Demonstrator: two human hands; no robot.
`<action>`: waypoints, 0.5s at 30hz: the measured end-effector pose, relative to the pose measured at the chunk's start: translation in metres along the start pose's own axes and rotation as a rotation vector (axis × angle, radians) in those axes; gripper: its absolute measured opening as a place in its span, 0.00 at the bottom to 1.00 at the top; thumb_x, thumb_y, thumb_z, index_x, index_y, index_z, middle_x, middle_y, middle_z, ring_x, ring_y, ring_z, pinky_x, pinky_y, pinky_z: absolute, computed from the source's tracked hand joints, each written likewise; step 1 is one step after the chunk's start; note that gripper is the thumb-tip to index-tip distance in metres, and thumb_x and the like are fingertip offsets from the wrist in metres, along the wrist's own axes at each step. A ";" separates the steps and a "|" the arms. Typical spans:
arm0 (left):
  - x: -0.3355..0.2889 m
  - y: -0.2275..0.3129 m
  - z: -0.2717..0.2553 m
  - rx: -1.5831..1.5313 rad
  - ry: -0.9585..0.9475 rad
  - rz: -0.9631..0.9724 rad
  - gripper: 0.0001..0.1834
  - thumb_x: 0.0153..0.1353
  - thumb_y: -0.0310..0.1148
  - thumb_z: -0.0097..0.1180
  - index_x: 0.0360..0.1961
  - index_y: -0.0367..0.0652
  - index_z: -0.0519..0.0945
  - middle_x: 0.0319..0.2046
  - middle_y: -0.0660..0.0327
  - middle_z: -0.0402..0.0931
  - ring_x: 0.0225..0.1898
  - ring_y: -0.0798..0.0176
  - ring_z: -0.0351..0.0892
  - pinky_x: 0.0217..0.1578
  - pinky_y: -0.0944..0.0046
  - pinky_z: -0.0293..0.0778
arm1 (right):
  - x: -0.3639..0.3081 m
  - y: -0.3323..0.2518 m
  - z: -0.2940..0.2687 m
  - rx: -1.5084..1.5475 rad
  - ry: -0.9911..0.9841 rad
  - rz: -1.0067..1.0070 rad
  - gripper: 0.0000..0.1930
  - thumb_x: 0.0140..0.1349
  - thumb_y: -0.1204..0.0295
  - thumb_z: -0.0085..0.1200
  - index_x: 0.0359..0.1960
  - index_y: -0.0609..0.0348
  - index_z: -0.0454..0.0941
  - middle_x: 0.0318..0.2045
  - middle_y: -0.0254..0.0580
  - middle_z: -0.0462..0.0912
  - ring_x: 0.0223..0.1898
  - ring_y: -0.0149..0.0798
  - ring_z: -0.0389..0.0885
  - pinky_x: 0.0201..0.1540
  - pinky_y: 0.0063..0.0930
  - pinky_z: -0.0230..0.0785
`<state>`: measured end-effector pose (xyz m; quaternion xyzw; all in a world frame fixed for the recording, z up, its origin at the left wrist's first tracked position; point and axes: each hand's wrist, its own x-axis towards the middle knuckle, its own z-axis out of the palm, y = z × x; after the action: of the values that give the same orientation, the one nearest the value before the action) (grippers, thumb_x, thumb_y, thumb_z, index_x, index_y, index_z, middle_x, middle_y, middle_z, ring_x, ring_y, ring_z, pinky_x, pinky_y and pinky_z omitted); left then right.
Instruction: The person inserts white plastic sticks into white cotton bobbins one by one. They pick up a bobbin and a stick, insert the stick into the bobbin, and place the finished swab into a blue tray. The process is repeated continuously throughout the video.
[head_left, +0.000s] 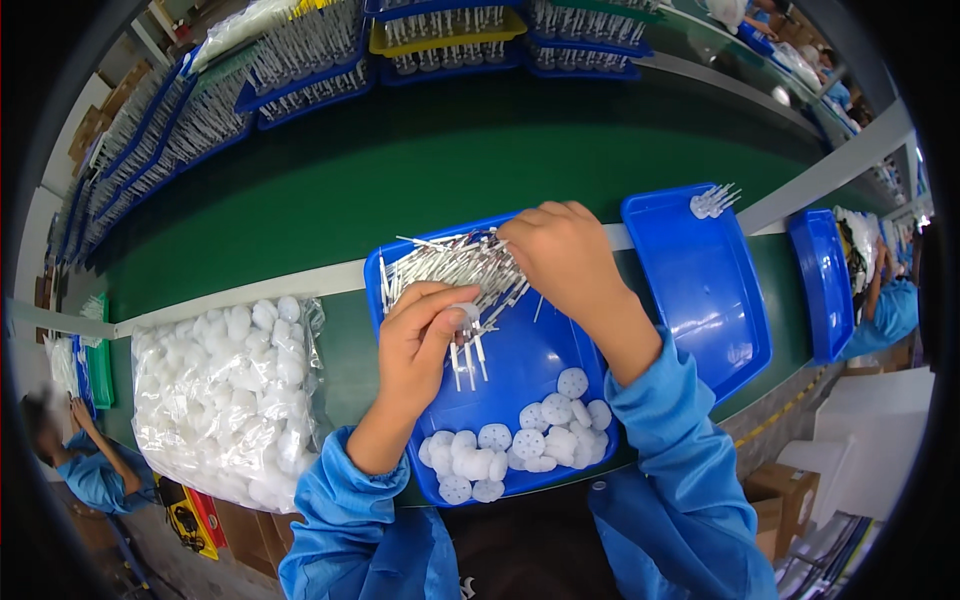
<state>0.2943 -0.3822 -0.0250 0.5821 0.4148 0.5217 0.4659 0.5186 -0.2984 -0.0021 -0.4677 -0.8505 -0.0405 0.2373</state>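
Left hand pinches a white disc, partly covered; right hand over sticks, fingertips hidden, grip can't be told.

No lettering or numbers I can read, a small white mark on my dark top, bottom centre of the frame, illegible

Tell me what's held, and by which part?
The left hand pinches a white disc by its edge; whether the right hand holds anything cannot be told.
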 end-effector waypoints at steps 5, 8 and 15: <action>0.003 0.001 0.000 0.010 0.009 -0.038 0.14 0.78 0.27 0.58 0.58 0.37 0.88 0.46 0.59 0.82 0.40 0.71 0.82 0.38 0.72 0.80 | 0.005 0.007 -0.004 -0.116 -0.046 -0.180 0.04 0.58 0.73 0.63 0.31 0.51 0.89 0.35 0.34 0.88 0.43 0.39 0.85 0.62 0.43 0.73; 0.003 -0.003 0.004 -0.001 0.030 -0.043 0.15 0.78 0.28 0.58 0.61 0.36 0.86 0.46 0.60 0.83 0.44 0.70 0.82 0.41 0.70 0.80 | -0.006 0.002 0.001 -0.069 0.013 -0.169 0.05 0.57 0.73 0.61 0.32 0.50 0.89 0.34 0.33 0.87 0.45 0.38 0.85 0.66 0.45 0.71; 0.002 -0.008 0.003 -0.207 0.092 -0.191 0.18 0.76 0.21 0.58 0.65 0.37 0.83 0.49 0.61 0.84 0.44 0.73 0.82 0.41 0.72 0.82 | 0.000 0.003 -0.002 -0.083 0.042 -0.274 0.04 0.59 0.74 0.63 0.33 0.49 0.88 0.33 0.31 0.86 0.43 0.38 0.85 0.65 0.45 0.72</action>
<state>0.2980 -0.3787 -0.0329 0.4643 0.4331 0.5410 0.5515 0.5222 -0.2973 -0.0010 -0.3558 -0.8988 -0.1175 0.2275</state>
